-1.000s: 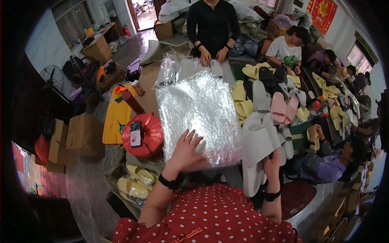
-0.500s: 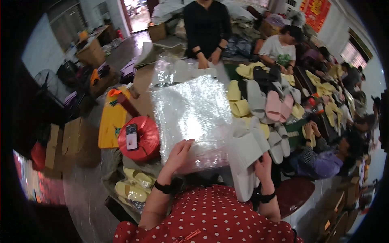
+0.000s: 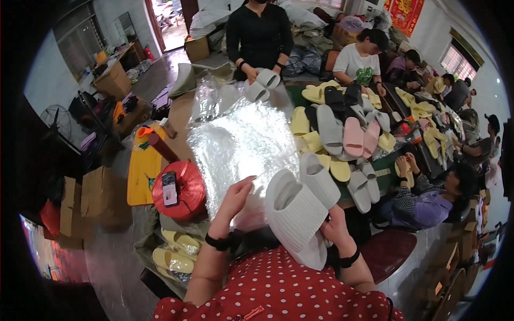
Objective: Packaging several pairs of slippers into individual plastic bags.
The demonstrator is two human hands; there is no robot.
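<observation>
A pair of pale grey-white slippers [image 3: 300,214] is in my right hand [image 3: 337,227], which grips them at the side above my lap. One slipper's ribbed strap faces up, and the other slipper lies alongside. My left hand [image 3: 235,200] reaches over the near part of a stack of clear plastic bags [image 3: 241,144], fingers stretched out and holding nothing; whether they touch the plastic I cannot tell. Just left of the bags sits a red roll of plastic twine [image 3: 187,200] with a phone [image 3: 169,188] lying on it.
More slippers in grey, pink [image 3: 360,138], yellow and black cover the green table to the right. Yellow slippers [image 3: 174,259] fill a sack at lower left. Across the table a person in black [image 3: 259,37] handles grey slippers [image 3: 263,85]; several people work at the right.
The slippers in my right hand have moved left and turned so their straps show more. My left hand has barely shifted. The person opposite has lifted a pair of grey slippers.
</observation>
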